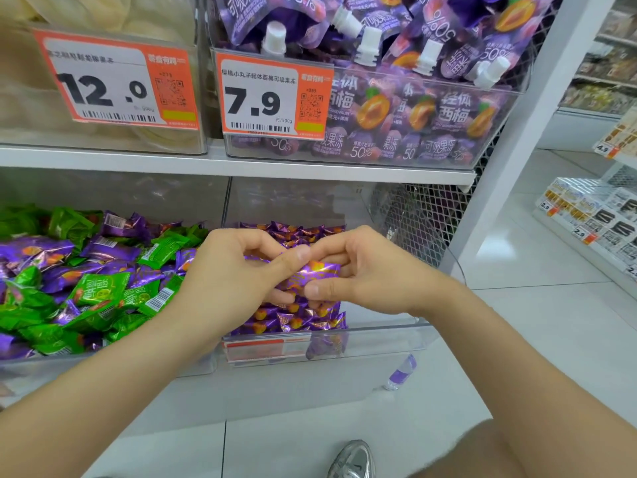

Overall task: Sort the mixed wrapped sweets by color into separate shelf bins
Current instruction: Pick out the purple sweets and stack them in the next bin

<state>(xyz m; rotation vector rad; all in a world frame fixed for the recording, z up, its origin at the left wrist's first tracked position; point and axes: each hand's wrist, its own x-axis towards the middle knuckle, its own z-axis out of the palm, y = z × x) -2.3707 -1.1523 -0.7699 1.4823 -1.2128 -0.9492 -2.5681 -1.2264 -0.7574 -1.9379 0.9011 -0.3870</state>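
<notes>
A purple wrapped sweet (312, 274) is pinched between my two hands above the right clear bin (379, 343). My left hand (227, 277) grips its left side with thumb and fingers. My right hand (362, 270) grips its right side. Below them the right bin holds only purple sweets (296, 320). The left clear bin (193, 369) holds a mixed heap of green sweets (100, 291) and purple sweets (107, 250). How many sweets sit between my fingers is hidden.
The shelf board (241, 165) above carries a bin of purple spouted jelly pouches (413, 108) and a bin of pale snacks (103, 15), each with an orange price tag. A white upright post (524, 122) stands right. A small bottle (401, 372) lies below. My shoe (355, 460) is on the floor.
</notes>
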